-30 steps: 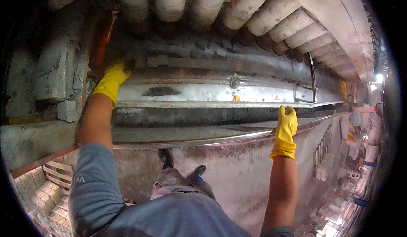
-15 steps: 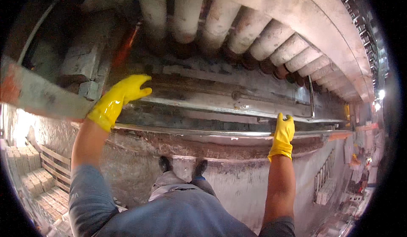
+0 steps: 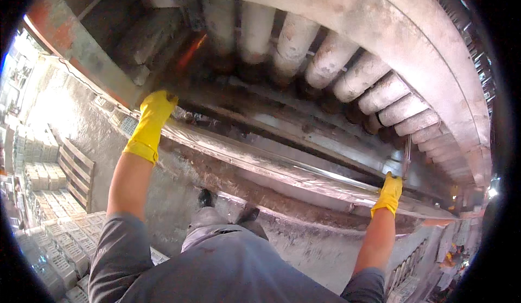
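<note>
In the head view, the left hand (image 3: 151, 121), in a yellow rubber glove, lies with its fingers curled over the near edge of a long shiny metal plate (image 3: 282, 167) that runs slanted across the picture from upper left to lower right; it seems to hold this edge, but how tight the fingers close I cannot tell. The right hand (image 3: 389, 193), also in a yellow glove, is closed around a thin dark metal rod (image 3: 406, 156) that stands upright at the far right end of the plate. To do this well, I judge that both hands should keep a firm, even hold, so that the long plate stays level and does not twist. The plate is smooth and reflecting, with a rusty, crusted ledge (image 3: 255, 192) just below it. Above it hangs a row of thick grey rounded pipes (image 3: 325, 67), rough and dusty. Stacks of pale blocks (image 3: 38, 167) stand on the floor at the left.
</note>
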Demonstrator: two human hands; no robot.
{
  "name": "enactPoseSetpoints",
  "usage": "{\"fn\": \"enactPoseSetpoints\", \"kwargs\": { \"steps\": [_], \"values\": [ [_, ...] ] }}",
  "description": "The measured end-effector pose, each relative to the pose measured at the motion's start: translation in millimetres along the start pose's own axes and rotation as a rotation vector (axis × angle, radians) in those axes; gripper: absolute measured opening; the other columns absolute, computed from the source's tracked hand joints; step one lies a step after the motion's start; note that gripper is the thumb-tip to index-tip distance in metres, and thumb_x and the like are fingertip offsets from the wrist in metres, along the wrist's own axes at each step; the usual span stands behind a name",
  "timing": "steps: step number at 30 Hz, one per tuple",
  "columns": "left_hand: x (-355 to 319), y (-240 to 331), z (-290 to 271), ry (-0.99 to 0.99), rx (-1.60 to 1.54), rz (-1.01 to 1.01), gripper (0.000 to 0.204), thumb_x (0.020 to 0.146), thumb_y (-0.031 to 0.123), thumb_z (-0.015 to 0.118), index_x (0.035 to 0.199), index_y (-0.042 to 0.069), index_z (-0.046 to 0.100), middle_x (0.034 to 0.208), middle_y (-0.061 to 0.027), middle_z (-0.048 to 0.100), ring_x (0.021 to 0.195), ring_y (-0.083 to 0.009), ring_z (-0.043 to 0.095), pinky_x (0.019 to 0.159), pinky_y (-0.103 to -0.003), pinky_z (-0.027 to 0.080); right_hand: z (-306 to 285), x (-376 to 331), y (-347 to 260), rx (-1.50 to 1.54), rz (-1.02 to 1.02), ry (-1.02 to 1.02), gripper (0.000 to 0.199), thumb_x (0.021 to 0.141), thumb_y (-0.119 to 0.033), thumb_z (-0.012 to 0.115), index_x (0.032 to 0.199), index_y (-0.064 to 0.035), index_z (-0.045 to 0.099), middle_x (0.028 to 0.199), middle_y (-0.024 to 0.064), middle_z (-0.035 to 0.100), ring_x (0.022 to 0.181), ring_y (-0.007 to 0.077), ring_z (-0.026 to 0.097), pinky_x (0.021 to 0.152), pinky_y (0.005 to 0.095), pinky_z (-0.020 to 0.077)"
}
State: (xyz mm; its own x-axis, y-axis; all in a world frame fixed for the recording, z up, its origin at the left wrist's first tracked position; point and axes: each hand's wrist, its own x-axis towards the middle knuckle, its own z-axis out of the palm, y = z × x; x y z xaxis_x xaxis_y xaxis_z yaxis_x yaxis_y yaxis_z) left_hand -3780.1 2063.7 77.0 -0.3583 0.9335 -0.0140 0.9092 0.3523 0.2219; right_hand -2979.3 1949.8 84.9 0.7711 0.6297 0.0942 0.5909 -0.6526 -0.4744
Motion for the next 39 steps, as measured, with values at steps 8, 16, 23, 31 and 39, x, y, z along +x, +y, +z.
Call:
{"fn": "enactPoseSetpoints", "kwargs": {
  "steps": [8, 16, 23, 31, 39],
  "values": [
    [9, -10, -4, 0.129, -0.047, -0.097, 0.046, 0.091, 0.051, 0.064, 0.118, 0.015, 0.075, 0.119, -0.016, 0.074, 0.114, -0.0382, 0.067, 0.098, -0.05, 0.053, -39, -41, -43, -0.274, -0.225, -0.102, 0.044, 0.101, -0.034, 0.055, 0.117, 0.0058, 0.065, 0.12, 0.0304, 0.066, 0.108, 0.0429, 0.068, 0.088, 0.0487, 0.0546],
    [10, -6, -3, 0.211, -0.039, -0.132, 0.044, 0.093, 0.051, 0.062, 0.113, 0.014, 0.076, 0.117, -0.0167, 0.074, 0.112, -0.039, 0.068, 0.097, -0.05, 0.053, -14, 5, 0, -0.269, -0.175, -0.096, 0.049, 0.1, -0.036, 0.057, 0.123, 0.0064, 0.063, 0.121, 0.0297, 0.067, 0.107, 0.0425, 0.067, 0.085, 0.0485, 0.0545],
    [17, -15, 1, 0.204, -0.095, -0.158, 0.046, 0.093, 0.051, 0.059, 0.111, 0.012, 0.077, 0.114, -0.0188, 0.074, 0.11, -0.0405, 0.068, 0.096, -0.051, 0.053, -13, 0, -21, -0.13, -0.023, -0.125, 0.045, 0.099, -0.034, 0.058, 0.122, 0.0049, 0.064, 0.12, 0.0279, 0.068, 0.105, 0.0423, 0.068, 0.083, 0.0472, 0.0541],
    [25, -5, 2, 0.215, -0.086, -0.157, 0.048, 0.092, 0.052, 0.06, 0.112, 0.011, 0.076, 0.115, -0.0197, 0.073, 0.111, -0.0404, 0.068, 0.096, -0.052, 0.052, -23, 5, -23, -0.25, -0.027, -0.173, 0.048, 0.098, -0.037, 0.059, 0.121, 0.0047, 0.065, 0.126, 0.0287, 0.067, 0.111, 0.0464, 0.064, 0.09, 0.0502, 0.0493],
    [22, -14, 10, 0.177, -0.054, -0.165, 0.052, 0.092, 0.056, 0.062, 0.117, 0.012, 0.074, 0.121, -0.0193, 0.072, 0.116, -0.0409, 0.065, 0.098, -0.051, 0.051, 9, 29, 19, -0.327, -0.244, -0.155, 0.049, 0.099, -0.038, 0.059, 0.12, 0.0053, 0.064, 0.115, 0.0258, 0.068, 0.099, 0.039, 0.066, 0.084, 0.0472, 0.0515]
  ]
}}
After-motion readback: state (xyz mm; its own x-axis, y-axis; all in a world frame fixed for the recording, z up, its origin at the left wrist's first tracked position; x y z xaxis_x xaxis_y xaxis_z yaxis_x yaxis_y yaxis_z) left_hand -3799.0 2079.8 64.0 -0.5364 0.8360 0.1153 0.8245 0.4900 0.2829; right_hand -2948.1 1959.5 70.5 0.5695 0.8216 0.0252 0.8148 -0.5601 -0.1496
